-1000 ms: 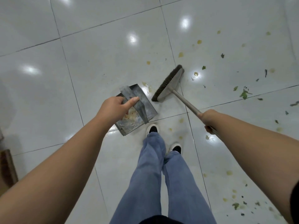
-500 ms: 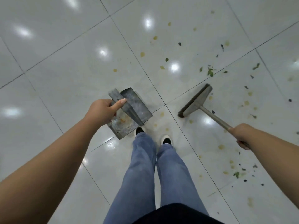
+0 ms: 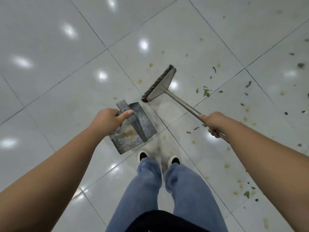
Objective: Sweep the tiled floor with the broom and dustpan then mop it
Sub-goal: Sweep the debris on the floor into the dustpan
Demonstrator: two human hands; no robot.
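The broom (image 3: 159, 84) head has shifted left, now just right of and beyond the dustpan (image 3: 133, 128). The right hand (image 3: 214, 123) grips its handle; the left hand (image 3: 107, 120) grips the dustpan handle, thumb extended. Debris (image 3: 206, 92) lies right on the tiled floor (image 3: 58, 81).

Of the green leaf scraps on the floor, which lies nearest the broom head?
The small leaf scrap just right of the broom head, left of the larger torn leaf; the others lie farther right.

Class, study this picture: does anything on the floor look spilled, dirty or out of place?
Yes. Green leaf scraps and yellowish spots litter the tiled floor, mostly on the right side. The dustpan held in the left hand looks stained inside.
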